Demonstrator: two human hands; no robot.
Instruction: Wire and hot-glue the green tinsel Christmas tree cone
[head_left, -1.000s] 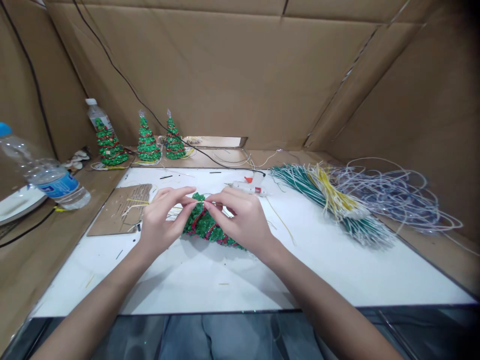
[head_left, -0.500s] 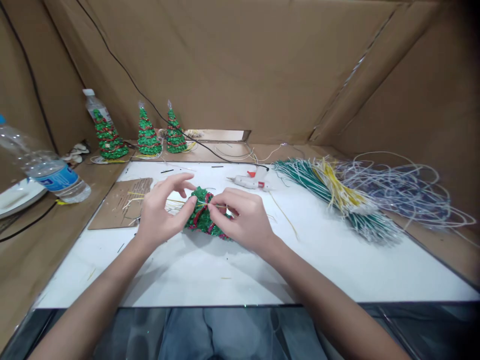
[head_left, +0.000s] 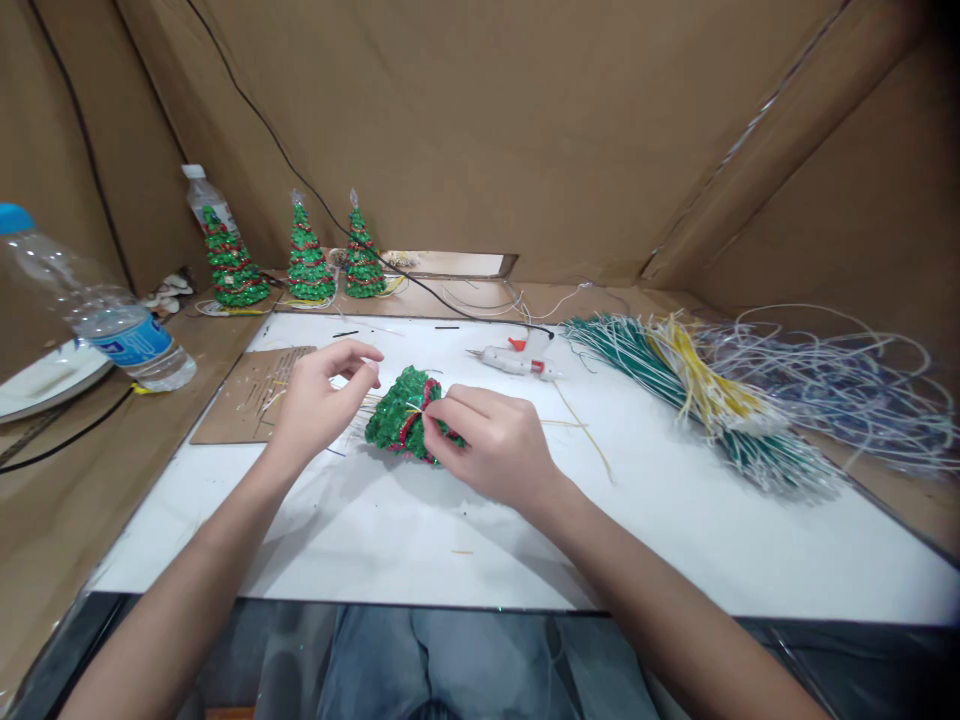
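A small green tinsel Christmas tree with red garland lies on its side on the white board, its tip hidden by my right hand. The right fingers are pinched on a thin wire, whose pale end sticks out over the garland. Just left of the tree, my left hand is raised and apart from it, thumb and forefinger close together with a small gap and nothing visible between them. Several loose wires extend from the tree's base toward the left hand.
A glue gun lies behind the right hand. Bundled green and yellow wires and a clear wire tangle occupy the right. Three upright trees stand at the back left, near a water bottle and cardboard piece.
My left hand has come off the tree, moving slightly left, its thumb and forefinger closer together. My right hand stays pinched at the garland. The whole view has shifted a little.
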